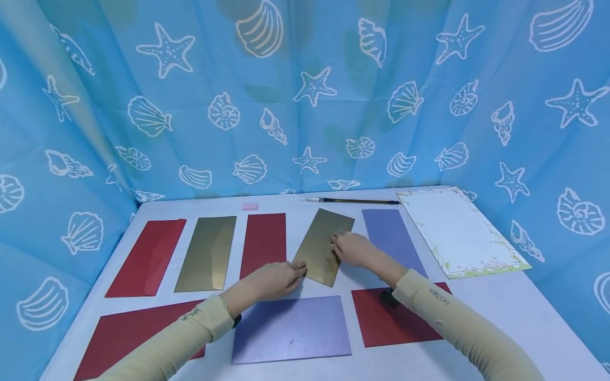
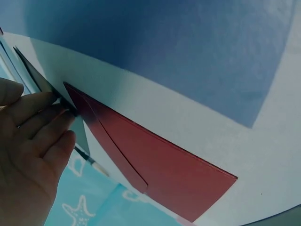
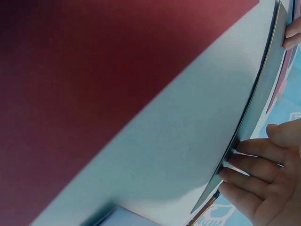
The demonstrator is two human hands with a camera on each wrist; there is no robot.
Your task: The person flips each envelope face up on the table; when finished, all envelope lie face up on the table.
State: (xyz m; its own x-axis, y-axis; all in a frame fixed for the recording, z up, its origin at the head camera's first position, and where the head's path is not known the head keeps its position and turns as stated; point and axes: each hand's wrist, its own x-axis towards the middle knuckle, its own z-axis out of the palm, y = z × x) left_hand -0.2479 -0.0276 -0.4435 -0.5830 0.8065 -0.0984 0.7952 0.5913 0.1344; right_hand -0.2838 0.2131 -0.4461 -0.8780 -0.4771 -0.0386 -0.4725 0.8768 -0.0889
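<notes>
A gold envelope lies tilted on the white table between the two hands. My left hand touches its lower-left edge with fairly straight fingers. On the opposite side, my right hand rests its fingertips on the right edge. In the right wrist view the fingers are extended against the gold envelope, and the thumb stands apart. The left wrist view shows the other palm with its fingertips near the same envelope. Just left of it lies a red envelope, and on the right a purple one.
Further left are a gold envelope and a red envelope. Nearer lie a purple envelope and red ones under the forearms. Behind are a pink eraser, a brush and bordered paper.
</notes>
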